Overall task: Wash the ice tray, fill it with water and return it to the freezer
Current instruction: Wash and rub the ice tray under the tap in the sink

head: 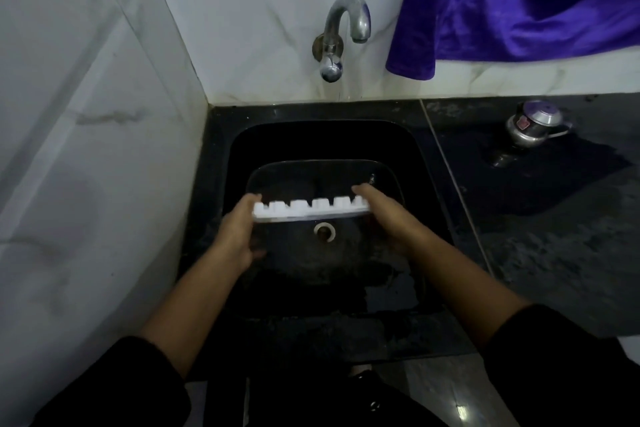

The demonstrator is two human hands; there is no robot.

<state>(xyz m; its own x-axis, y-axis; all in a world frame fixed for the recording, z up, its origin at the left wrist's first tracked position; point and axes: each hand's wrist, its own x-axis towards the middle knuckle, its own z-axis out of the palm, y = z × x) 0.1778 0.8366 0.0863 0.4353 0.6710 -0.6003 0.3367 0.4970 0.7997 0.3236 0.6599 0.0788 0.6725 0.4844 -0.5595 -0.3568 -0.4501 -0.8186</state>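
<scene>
Ice tray [311, 210], white: held between both sets of fingers above the black sink [408, 156], tipped onto its long edge.
Left hand [235, 236]: fingers wrapped round the tray's left end.
Right hand [384, 215]: fingers clasping the right end.
Drain [325, 231]: just below the fingers.
Tap [346, 28]: beyond the fingertips, on the wall.
Purple cloth [502, 3], metal pot [535, 126]: well right of the right fingers.

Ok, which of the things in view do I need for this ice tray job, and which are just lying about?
For the job: ice tray, held at its ends by left hand and right hand; sink; tap.
Just lying about: purple cloth hanging right of the tap; small metal pot on the counter.
</scene>
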